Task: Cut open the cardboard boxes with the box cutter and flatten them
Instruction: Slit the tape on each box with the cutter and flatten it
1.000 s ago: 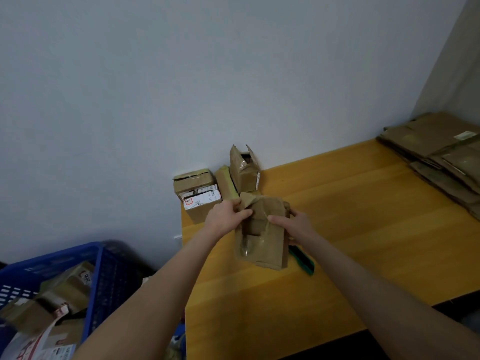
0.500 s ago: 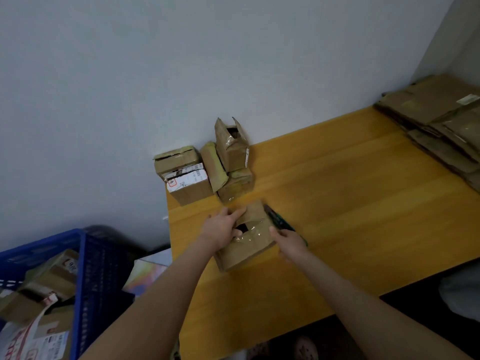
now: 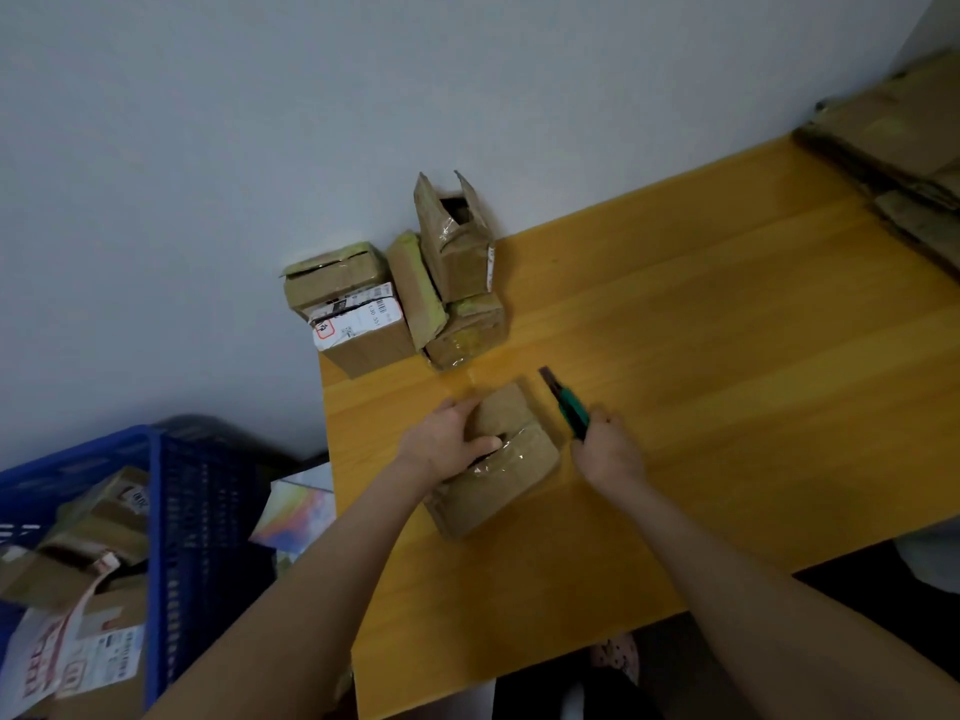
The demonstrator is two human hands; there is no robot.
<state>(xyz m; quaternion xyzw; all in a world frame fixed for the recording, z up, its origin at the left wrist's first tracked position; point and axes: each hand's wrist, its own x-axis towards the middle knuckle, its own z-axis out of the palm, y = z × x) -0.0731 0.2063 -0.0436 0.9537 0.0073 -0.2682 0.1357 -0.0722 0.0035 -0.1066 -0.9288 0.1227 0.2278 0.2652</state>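
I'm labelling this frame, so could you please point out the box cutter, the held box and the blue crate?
box cutter (image 3: pixel 571 407), head view, on its green handle.
box (image 3: pixel 519 459), head view, on its taped top.
blue crate (image 3: pixel 208 511), head view, on its mesh side wall.

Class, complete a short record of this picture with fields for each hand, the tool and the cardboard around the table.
left hand: holds the cardboard box on the yellow table
right hand: grips the green box cutter, blade pointing away
waiting boxes: clustered at the table's far left corner
flattened cardboard: stacked far right
blue crate: left of the table, holds more boxes
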